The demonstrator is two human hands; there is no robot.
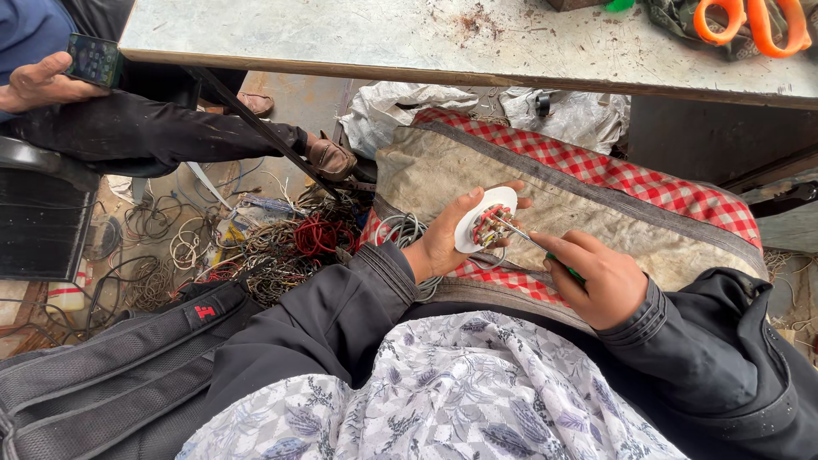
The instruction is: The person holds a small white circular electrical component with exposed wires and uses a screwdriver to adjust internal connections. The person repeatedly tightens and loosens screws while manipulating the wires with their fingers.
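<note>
Screwdriver: handle mostly hidden in right hand, only a green bit shows; tip lost among the wires inside the white round fitting, wiring too small to sort. Orange scissors cut off by top edge. Co-worker's hand w/ phone: body cut off at the edge. Backpack runs off bottom-left.

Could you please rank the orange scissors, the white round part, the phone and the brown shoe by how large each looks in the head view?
1. Orange scissors, though cut off by the frame edge.
2. White round part in the left hand.
3. Phone and brown shoe look alike; both are farther away, so unranked.
</note>
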